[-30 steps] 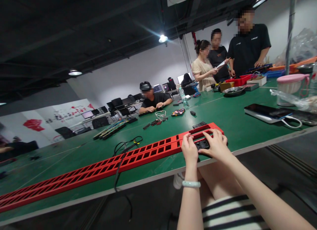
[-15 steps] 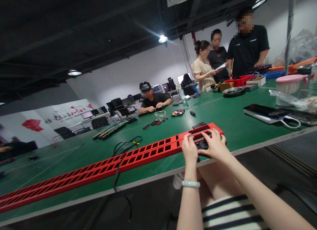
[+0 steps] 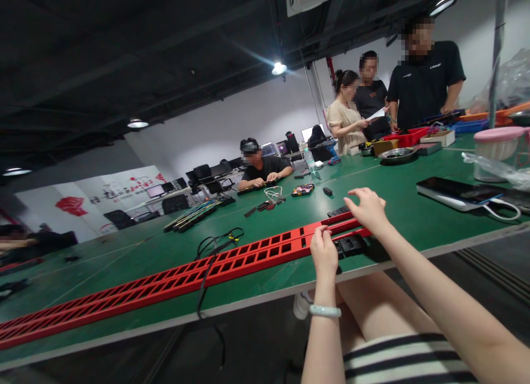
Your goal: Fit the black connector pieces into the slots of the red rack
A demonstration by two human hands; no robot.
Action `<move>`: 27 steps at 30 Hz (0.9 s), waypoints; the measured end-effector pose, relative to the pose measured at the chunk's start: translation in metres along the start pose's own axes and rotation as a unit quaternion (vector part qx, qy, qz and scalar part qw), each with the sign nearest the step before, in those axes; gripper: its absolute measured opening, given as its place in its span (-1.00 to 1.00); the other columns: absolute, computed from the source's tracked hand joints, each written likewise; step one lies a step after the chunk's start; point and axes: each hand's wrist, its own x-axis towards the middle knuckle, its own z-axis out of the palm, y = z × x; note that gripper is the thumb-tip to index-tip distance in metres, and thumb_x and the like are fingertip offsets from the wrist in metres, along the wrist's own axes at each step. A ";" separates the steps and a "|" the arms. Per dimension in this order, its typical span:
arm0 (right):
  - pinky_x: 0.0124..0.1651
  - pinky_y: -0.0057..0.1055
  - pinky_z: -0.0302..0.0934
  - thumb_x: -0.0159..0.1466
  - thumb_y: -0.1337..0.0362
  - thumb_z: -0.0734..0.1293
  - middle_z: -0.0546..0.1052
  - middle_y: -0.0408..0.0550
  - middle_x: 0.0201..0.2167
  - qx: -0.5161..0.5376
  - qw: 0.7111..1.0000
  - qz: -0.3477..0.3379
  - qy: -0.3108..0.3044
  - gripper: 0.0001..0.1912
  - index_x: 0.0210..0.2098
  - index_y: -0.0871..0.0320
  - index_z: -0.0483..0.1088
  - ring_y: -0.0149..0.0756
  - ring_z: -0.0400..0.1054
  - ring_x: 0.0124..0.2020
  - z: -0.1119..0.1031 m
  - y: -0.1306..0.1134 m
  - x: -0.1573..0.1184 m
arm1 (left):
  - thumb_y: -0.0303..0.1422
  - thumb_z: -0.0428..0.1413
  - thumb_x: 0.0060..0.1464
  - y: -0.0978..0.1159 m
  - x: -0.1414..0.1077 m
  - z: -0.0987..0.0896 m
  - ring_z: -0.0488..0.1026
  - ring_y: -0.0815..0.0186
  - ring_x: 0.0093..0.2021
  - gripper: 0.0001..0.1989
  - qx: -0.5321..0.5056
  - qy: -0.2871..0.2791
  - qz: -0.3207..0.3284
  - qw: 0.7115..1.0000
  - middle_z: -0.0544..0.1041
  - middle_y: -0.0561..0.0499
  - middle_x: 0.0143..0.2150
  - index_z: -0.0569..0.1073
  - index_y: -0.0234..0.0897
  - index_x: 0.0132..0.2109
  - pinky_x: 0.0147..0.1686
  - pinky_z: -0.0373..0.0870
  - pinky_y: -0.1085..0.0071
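A long red slotted rail (image 3: 248,261) lies along the front of the green table. My left hand (image 3: 324,254), with a pale bangle at the wrist, is closed at the rail's near edge, close to its right end. Its fingers are bent together on the rail, and their undersides are hidden. Black blocky parts (image 3: 351,245) sit beside the rail's end, just right of that hand. Above the rail's right end, my right hand (image 3: 370,210) is raised with fingers apart and nothing visible in it. More dark pieces (image 3: 338,211) lie behind the rail.
A black strap (image 3: 203,279) crosses the rail and hangs off the table edge. A phone on a white block (image 3: 455,193) with a cable lies at right, near a pink-lidded container (image 3: 497,152). Across the table are a bottle (image 3: 308,160), a metal dish (image 3: 397,155) and several people.
My right hand has lifted off the black parts and moved up and right, its fingers spreading. The black parts show more fully. My left hand stays at the rail; the view has shifted slightly.
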 end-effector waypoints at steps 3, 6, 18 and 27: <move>-0.09 -0.16 0.12 0.22 0.15 0.14 0.28 0.07 -0.06 -0.027 0.997 0.021 -0.070 -0.63 -0.04 0.20 0.22 -0.19 0.19 -0.08 0.005 -0.011 0.036 | -0.38 -0.15 0.08 0.000 0.000 0.000 0.40 0.32 -0.25 -0.78 0.002 -0.002 0.003 1.000 0.47 -0.04 -0.30 0.36 -0.28 -0.22 -0.19 0.26 0.36; -0.17 -0.22 0.22 0.21 0.21 0.18 0.32 0.01 -0.10 -0.029 0.993 0.027 -0.114 -0.67 -0.06 0.22 0.22 -0.29 0.27 -0.17 0.027 -0.015 0.052 | -0.38 -0.15 0.08 0.001 -0.002 -0.001 0.40 0.32 -0.25 -0.78 0.005 -0.001 0.003 1.000 0.47 -0.05 -0.30 0.36 -0.29 -0.22 -0.19 0.26 0.37; -0.14 -0.15 0.13 -0.15 -0.19 0.28 0.34 0.18 -0.09 -0.059 0.967 0.033 -0.245 -0.34 -0.21 0.15 0.41 0.03 0.21 -0.07 0.087 0.004 0.073 | -0.39 -0.14 0.06 -0.001 -0.002 -0.003 0.39 0.34 -0.22 -0.79 -0.034 -0.016 -0.001 0.999 0.46 -0.05 -0.26 0.35 -0.28 -0.22 -0.16 0.26 0.38; -0.27 -0.27 0.22 -0.10 -0.02 0.31 0.44 0.16 -0.26 -0.066 0.975 0.010 -0.212 -0.54 -0.32 0.18 0.45 -0.05 0.32 -0.20 0.088 0.004 0.073 | -0.38 -0.10 -0.02 0.023 0.080 -0.008 0.38 0.30 -0.21 -0.77 -0.130 -0.106 -0.112 0.979 0.46 -0.05 -0.18 0.36 -0.28 -0.21 -0.28 0.27 0.40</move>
